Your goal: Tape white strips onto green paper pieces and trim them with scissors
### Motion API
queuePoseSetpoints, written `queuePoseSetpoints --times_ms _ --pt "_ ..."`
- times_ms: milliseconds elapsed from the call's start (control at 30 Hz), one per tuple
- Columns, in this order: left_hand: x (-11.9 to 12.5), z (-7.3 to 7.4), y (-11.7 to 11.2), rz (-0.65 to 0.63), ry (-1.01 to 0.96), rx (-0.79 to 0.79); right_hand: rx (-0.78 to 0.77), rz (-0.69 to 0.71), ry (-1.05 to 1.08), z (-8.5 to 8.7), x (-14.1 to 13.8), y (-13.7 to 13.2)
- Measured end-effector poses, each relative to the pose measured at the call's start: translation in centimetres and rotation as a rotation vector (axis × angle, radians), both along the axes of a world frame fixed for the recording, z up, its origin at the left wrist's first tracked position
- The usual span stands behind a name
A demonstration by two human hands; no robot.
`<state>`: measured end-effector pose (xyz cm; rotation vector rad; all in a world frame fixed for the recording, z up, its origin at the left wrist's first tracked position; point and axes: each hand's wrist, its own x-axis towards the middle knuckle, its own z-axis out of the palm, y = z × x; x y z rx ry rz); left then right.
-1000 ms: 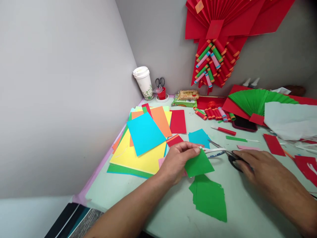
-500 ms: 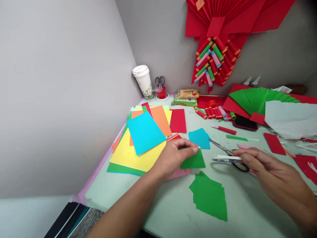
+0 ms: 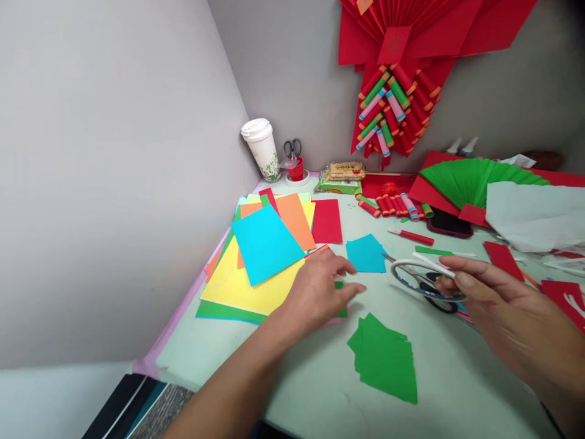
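Observation:
In the head view my right hand (image 3: 493,299) grips a thin white roll of tape (image 3: 397,284), tilted so its ring shape shows. Behind the roll, scissors with black handles (image 3: 445,306) lie on the table, partly hidden by it. My left hand (image 3: 322,280) hovers at the right end of the paper pile, thumb and forefinger apart with nothing between them. A green paper piece (image 3: 339,285) is mostly hidden by that hand. Below lies a small stack of green paper pieces (image 3: 386,360); small blue paper pieces (image 3: 366,253) rest between the hands, farther back.
A pile of coloured sheets, blue one (image 3: 265,244) on top, covers the left. Behind stand a white lidded cup (image 3: 262,149) and a red pot (image 3: 295,169) with scissors. Rolled paper tubes (image 3: 390,206), a red pen (image 3: 414,237), a phone (image 3: 450,223) and a green paper fan (image 3: 475,180) lie at the back right.
My left thumb and forefinger have parted and drawn back left; the green piece near them now shows less. The tape roll in my right hand has turned from edge-on to show its ring.

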<state>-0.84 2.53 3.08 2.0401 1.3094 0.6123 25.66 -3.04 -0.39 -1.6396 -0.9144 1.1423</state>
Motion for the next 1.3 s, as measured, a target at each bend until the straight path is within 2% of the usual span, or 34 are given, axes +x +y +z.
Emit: queuePoseSetpoints --times_ms 133,233,367,500,733,967,1067,1300 --pt "1.1 -0.3 -1.5 -0.374 0.230 -0.197 0.059 -0.030 0.309 0.4 -0.5 0.2" --pt "1.6 -0.9 -2.1 -0.478 0.403 -0.195 0.064 -0.030 0.344 0.5 -0.8 0.3" --pt "2.0 -1.1 -2.2 -0.494 0.504 -0.143 0.073 0.008 0.353 0.3 -0.8 0.3" --pt "2.0 -0.9 -2.3 -0.496 0.508 -0.137 0.064 0.014 0.351 0.3 -0.6 0.3" --pt "1.8 -0.7 -2.3 -0.515 0.379 -0.204 0.078 0.030 0.376 0.2 -0.4 0.2" --pt "1.5 -0.1 -2.0 -0.562 0.143 -0.313 0.075 0.029 0.392 0.3 -0.5 0.1" --pt "1.5 -0.2 -1.9 -0.514 0.082 -0.324 0.101 0.026 0.410 0.4 -0.6 0.2" --pt "1.5 0.0 -1.8 -0.291 -0.092 -0.444 0.097 0.025 0.437 0.8 -0.6 0.2"
